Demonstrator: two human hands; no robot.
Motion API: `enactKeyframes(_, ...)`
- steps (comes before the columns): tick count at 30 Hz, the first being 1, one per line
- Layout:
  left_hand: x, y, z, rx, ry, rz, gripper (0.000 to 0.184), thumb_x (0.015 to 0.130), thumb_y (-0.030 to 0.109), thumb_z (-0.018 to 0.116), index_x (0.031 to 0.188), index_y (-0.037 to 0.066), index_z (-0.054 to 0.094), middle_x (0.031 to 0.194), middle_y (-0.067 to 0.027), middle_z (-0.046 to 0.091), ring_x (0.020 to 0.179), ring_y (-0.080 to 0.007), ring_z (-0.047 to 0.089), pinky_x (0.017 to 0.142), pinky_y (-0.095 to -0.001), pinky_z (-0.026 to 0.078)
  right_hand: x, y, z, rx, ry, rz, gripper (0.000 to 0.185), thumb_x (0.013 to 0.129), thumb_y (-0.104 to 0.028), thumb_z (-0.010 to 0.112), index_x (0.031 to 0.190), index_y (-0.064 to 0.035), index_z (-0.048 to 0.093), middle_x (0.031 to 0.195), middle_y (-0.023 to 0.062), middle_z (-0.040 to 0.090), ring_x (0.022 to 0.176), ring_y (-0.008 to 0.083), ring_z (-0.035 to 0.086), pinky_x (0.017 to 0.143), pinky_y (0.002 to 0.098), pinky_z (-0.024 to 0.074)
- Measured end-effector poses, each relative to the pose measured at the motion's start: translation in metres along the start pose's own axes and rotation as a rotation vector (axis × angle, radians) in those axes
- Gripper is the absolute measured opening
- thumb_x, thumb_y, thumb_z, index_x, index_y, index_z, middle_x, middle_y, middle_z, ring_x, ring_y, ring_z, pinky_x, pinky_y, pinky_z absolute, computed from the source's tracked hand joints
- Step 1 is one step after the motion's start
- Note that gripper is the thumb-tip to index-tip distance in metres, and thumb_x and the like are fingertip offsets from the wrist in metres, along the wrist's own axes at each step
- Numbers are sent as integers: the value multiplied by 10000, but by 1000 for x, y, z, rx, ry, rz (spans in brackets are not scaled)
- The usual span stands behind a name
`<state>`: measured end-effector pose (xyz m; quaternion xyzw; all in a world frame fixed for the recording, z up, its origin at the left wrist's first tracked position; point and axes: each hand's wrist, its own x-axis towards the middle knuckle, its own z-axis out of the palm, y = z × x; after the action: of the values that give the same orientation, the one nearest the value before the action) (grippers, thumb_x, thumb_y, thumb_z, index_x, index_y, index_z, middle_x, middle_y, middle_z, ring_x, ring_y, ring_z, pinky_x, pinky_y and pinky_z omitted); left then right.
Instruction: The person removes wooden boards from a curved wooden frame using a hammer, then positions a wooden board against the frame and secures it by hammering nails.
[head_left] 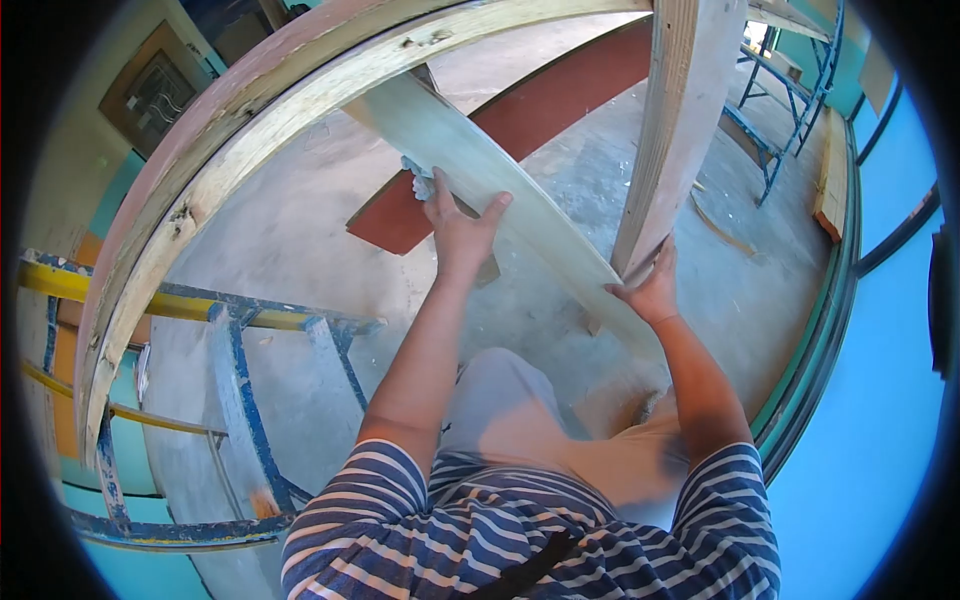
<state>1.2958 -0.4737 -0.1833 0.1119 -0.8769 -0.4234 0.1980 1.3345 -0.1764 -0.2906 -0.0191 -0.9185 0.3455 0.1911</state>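
Here, pale wooden board (555, 240) slants in front of person, long way running from far left to near right. Far end hidden behind curved wooden beam (300, 85); near end hard to see. Left hand (465, 235) clamped across board, some fingers hidden. Right hand (652, 288) touches wooden post (670, 130); cannot tell if gripping. Post top cut off. Red board (565, 85) partly covered.

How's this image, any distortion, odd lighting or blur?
Head view: fisheye stretching with black corners, the long beam looks bowed; head view: a warm bright patch on the trousers; head view: left hand and right hand fairly sharp.
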Motion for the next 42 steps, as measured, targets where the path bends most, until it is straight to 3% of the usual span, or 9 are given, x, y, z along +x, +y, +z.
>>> enactKeyframes(6, 12, -7, -1, 44, 103, 312, 1142, 742, 432, 846, 1570, 48, 161, 1475, -256, 242, 1371, -413, 359, 1124, -434, 387, 1, 5, 3, 39, 1, -10, 1453, 487, -246, 985, 1525, 67, 18, 1464, 254, 293, 1368, 417, 361, 1116, 424, 420)
enactKeyframes(9, 9, -9, -5, 26, 77, 312, 1068, 758, 423, 834, 1554, 51, 226, 1477, -251, 257, 1360, -407, 380, 1116, -441, 395, -1, 5, 2, 94, -41, 43, 1411, 491, -283, 968, 1509, 91, 66, 1486, 289, 285, 1400, 430, 301, 1188, 418, 288)
enactKeyframes(18, 5, -31, -2, -38, 148, 382, 924, 780, 352, 835, 1513, 68, 349, 1433, -215, 366, 1254, -344, 501, 1045, -435, 450, -2, -5, -7, 22, -36, 17, 1349, 523, -322, 955, 1492, 112, 123, 1484, 306, 302, 1398, 436, 317, 1182, 420, 295)
enactKeyframes(21, 1, -44, 6, -62, 149, 392, 885, 795, 298, 830, 1512, 83, 358, 1428, -205, 374, 1205, -323, 536, 1007, -428, 475, -1, -3, -7, 40, -71, 56, 1386, 539, -346, 956, 1512, 96, 74, 1527, 293, 247, 1420, 434, 292, 1190, 414, 281)
enactKeyframes(27, -17, -38, 15, -114, 21, 296, 817, 833, 266, 801, 1506, 88, 372, 1433, -210, 359, 1216, -329, 528, 1031, -443, 470, 0, 0, -9, 32, -80, 53, 1389, 549, -376, 951, 1517, 94, 71, 1521, 294, 255, 1422, 428, 291, 1190, 415, 287)
enactKeyframes(30, -21, -38, 20, -134, -27, 277, 828, 834, 269, 798, 1513, 86, 360, 1448, -214, 339, 1222, -342, 523, 1047, -449, 462, 1, 7, -2, 5, -52, 17, 1419, 532, -388, 956, 1520, 88, 55, 1519, 299, 254, 1419, 445, 284, 1187, 433, 288)
enactKeyframes(33, -19, -53, 33, -181, -7, 342, 831, 823, 255, 798, 1502, 46, 367, 1432, -201, 351, 1258, -361, 492, 1059, -436, 443, 1, 39, 21, -74, 12, -172, 1450, 515, -387, 962, 1520, 90, 32, 1516, 307, 254, 1408, 468, 283, 1190, 454, 277)
enactKeyframes(37, -23, -43, 28, -148, -19, 298, 808, 817, 207, 796, 1492, 52, 379, 1442, -197, 338, 1264, -361, 483, 1070, -437, 435, 0, 13, 2, 40, -65, -4, 1486, 515, -390, 961, 1521, 90, -22, 1545, 321, 203, 1432, 476, 243, 1202, 460, 251)
enactKeyframes(42, -25, -40, 26, -161, -21, 295, 815, 817, 197, 793, 1495, 52, 365, 1435, -204, 334, 1272, -366, 471, 1073, -439, 436, -3, -6, -13, 29, -85, 21, 1457, 535, -358, 953, 1514, 104, -23, 1542, 327, 208, 1436, 464, 244, 1204, 456, 250)
